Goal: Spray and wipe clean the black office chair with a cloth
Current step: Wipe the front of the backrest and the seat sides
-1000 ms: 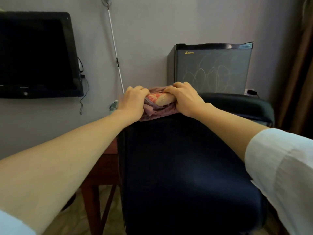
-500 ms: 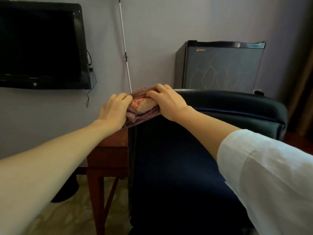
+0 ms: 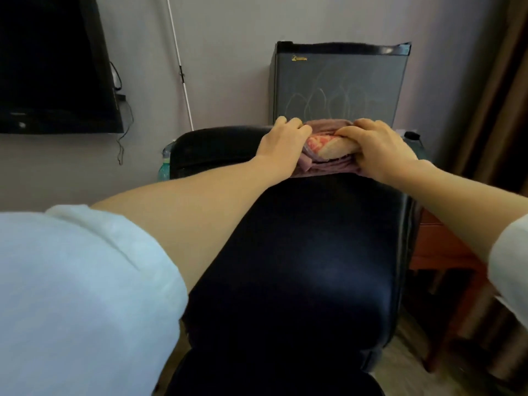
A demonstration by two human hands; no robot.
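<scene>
A bunched cloth [image 3: 324,164] lies on the top edge of the chair [image 3: 300,252], where the left grip [image 3: 281,144] and right grip [image 3: 380,150] each curl their fingers round it. The hands hide much of the cloth, and the frame cuts off the chair's base.

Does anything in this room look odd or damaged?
The mini fridge behind the black chair has pale looping scribbles across its door, like chalk or scratches. A loose cable dangles below the TV. Nothing looks spilled.

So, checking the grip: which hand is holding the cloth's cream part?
The right hand: its fingers curl over the cloth's cream fold; the left hand grips the purple end.
</scene>
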